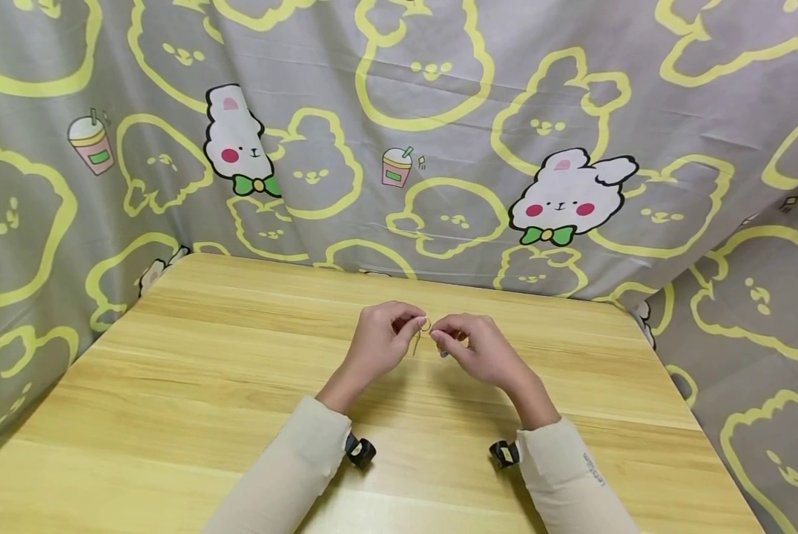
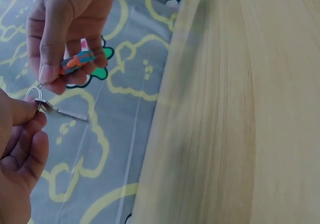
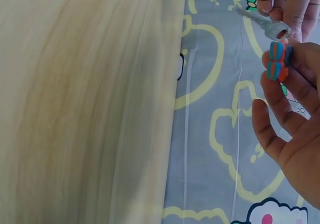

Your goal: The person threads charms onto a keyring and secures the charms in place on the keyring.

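My left hand (image 1: pixel 386 334) pinches a silver key (image 2: pixel 70 115) by its head, between thumb and forefinger; the blade points away from the fingers. A thin metal key ring (image 2: pixel 33 91) stands up at the key's head, between the two hands. On the other side my right hand (image 1: pixel 477 347) pinches the end of a small blue-and-orange charm (image 3: pixel 276 62), whose body lies along the fingers. The fingertips of both hands are close together. How the charm joins the ring is too small to tell. Both hands are above the wooden table (image 1: pixel 239 356).
A grey curtain (image 1: pixel 319 67) with yellow outlines and white rabbits hangs behind and at both sides of the table. Dark wrist cameras (image 1: pixel 361 451) sit at both sleeve cuffs, over the table's near part.
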### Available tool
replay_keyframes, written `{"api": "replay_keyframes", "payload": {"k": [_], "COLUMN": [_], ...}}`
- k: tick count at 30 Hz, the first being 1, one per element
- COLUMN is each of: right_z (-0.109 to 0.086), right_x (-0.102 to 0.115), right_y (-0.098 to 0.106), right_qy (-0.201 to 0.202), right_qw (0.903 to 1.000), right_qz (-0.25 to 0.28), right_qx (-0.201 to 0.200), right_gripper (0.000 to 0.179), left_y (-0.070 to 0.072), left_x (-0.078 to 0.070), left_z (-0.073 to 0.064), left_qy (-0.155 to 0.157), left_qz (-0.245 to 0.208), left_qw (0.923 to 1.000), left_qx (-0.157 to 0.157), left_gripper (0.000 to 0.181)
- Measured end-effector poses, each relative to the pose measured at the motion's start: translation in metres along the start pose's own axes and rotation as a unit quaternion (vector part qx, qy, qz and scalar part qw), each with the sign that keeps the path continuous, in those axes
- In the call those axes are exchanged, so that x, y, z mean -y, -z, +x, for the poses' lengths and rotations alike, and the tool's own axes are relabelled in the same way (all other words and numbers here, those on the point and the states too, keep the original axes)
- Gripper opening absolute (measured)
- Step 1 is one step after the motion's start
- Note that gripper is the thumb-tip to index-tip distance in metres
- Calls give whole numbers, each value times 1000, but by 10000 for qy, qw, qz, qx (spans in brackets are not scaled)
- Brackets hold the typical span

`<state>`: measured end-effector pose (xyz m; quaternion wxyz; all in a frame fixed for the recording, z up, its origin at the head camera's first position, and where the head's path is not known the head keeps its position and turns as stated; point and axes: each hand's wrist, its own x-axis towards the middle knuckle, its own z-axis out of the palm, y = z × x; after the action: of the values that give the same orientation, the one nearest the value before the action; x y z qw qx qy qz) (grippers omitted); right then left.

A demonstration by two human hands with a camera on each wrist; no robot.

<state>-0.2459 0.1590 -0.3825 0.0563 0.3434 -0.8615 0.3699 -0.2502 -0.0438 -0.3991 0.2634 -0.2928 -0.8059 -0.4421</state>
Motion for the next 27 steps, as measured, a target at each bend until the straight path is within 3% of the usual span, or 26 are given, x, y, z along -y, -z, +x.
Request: {"api": "replay_keyframes", "payload": {"k": [5,14,20,27], "right_z": [0,0,0,1], "right_x": [-1,0,-1,-2], "right_y": [-1,0,0,-3], "right_qy": [133,64,129,45], "right_qw": [9995,9996,9997,10000], "right_qz": [-22,-64,-72,70], "right_qx": [-294,-281,-212,-44], "right_gripper": [8,8,9,10], "left_y": [-1,-1,-1,-1], "left_x": [1,-1,-1,0], "left_z": [1,2,0,0], "left_qy": [78,-108,-218,88], "left_qz": [-106,97,220,-36], "left_qw": [9998,9991,9991,9998], "left_qx": [127,397,291,160], "left_gripper": [10,6,6,7]}}
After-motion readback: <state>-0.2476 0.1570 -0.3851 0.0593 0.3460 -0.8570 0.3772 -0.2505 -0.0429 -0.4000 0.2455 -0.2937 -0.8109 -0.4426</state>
